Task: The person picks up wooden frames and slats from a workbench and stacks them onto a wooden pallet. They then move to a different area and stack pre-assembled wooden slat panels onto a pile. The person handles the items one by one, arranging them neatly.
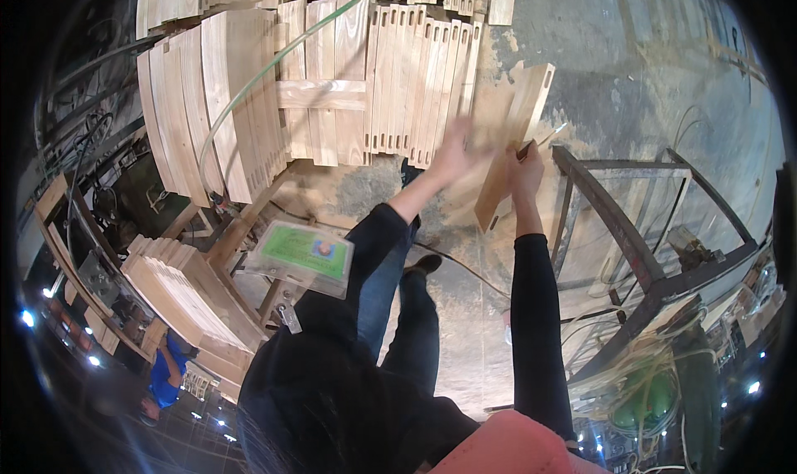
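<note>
A pale wooden board (530,99) with a slot near its end stands tilted in front of me, ahead of both hands. Blurred by motion, my left hand (452,154) is beside the board's left side; its fingers are too smeared to read. My right hand (525,173) is closed around a thin tool (558,132) with a dark handle and a pale, narrow tip pointing right. That hand lies against or just in front of the board; contact cannot be made out.
Stacked slotted boards (419,80) and wider curved boards (237,92) stand ahead and left, crossed by a green hose (274,63). More boards (187,287) lie nearer left. At right stands a metal frame (618,217). A cable (461,262) crosses the floor. Someone in blue (168,370) is far left.
</note>
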The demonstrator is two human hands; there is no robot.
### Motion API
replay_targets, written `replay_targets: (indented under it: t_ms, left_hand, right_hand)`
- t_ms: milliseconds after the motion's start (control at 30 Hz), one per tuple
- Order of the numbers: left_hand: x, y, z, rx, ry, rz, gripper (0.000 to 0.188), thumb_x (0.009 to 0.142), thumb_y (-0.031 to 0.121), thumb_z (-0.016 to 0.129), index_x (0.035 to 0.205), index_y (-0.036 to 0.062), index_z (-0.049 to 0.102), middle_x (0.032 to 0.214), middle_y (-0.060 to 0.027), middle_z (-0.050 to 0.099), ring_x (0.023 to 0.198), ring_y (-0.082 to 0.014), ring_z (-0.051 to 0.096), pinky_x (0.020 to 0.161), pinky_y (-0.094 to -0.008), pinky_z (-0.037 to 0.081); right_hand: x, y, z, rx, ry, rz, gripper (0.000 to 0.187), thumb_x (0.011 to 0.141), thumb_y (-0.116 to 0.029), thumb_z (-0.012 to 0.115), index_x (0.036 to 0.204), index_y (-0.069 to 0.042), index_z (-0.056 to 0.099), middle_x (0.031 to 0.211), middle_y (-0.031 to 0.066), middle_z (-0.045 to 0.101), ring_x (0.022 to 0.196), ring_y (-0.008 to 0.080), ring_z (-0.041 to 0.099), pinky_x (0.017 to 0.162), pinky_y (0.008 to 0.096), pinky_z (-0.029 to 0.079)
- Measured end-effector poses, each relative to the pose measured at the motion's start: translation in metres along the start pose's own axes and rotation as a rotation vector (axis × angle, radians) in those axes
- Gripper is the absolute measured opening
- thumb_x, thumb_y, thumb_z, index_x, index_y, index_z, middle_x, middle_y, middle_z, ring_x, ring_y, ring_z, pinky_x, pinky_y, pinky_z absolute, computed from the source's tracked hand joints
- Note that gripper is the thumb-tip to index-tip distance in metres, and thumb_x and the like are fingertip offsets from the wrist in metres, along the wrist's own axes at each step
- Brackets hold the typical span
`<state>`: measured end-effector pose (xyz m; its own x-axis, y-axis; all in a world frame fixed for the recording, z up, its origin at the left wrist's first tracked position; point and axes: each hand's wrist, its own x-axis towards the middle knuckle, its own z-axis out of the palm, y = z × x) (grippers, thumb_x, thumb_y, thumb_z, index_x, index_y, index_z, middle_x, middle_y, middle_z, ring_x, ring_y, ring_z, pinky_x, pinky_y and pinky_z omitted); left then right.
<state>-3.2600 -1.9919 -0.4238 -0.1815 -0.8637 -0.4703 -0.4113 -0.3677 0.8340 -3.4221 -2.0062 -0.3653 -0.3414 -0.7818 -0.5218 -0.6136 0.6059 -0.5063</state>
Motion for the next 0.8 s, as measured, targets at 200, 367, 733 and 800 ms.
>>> replay_targets:
  t_ms: [200,367,733,800]
  left_hand:
    - [0.056,0.002,0.014,0.581,0.463,-0.493,0.111,0.078,0.044,0.067,0.145,-0.0168,0.002,0.154,-0.0347,0.002,0.146,-0.0428,0.001,0.116,-0.0546,0.003]
    - [0.08,-0.017,0.042,0.891,0.672,-0.564,0.094,0.083,0.028,0.057,0.146,-0.0158,0.003,0.155,-0.0316,-0.002,0.146,-0.0442,-0.005,0.116,-0.0567,-0.001]
    - [0.084,-0.017,0.048,0.724,0.736,-0.621,0.134,0.065,0.055,0.078,0.149,-0.0039,-0.007,0.141,-0.0303,0.026,0.128,-0.0435,0.029,0.109,-0.0535,0.019]
    - [0.084,-0.014,0.04,0.715,0.71,-0.634,0.131,0.065,0.05,0.079,0.149,-0.0042,-0.005,0.139,-0.0287,0.027,0.127,-0.0425,0.029,0.109,-0.0526,0.019]
  right_hand:
    - [0.005,0.051,-0.013,-0.006,0.007,-0.009,0.026,0.083,-0.022,0.068,0.09,0.0,0.056,0.072,0.0107,0.06,0.067,0.0256,0.059,0.064,0.0369,0.046]
    - [0.002,0.074,-0.018,0.016,-0.083,-0.113,0.025,0.086,-0.017,0.066,0.103,-0.002,0.059,0.076,0.0117,0.064,0.069,0.0255,0.063,0.064,0.0365,0.047]
    - [-0.024,0.116,-0.039,-0.071,-0.127,-0.145,0.037,0.086,-0.015,0.066,0.121,-0.006,0.058,0.077,0.0112,0.064,0.065,0.025,0.06,0.063,0.0358,0.048]
    - [-0.024,0.115,-0.044,-0.091,-0.13,-0.189,0.039,0.086,-0.014,0.067,0.123,-0.007,0.057,0.079,0.0123,0.065,0.066,0.0263,0.062,0.063,0.0366,0.048]
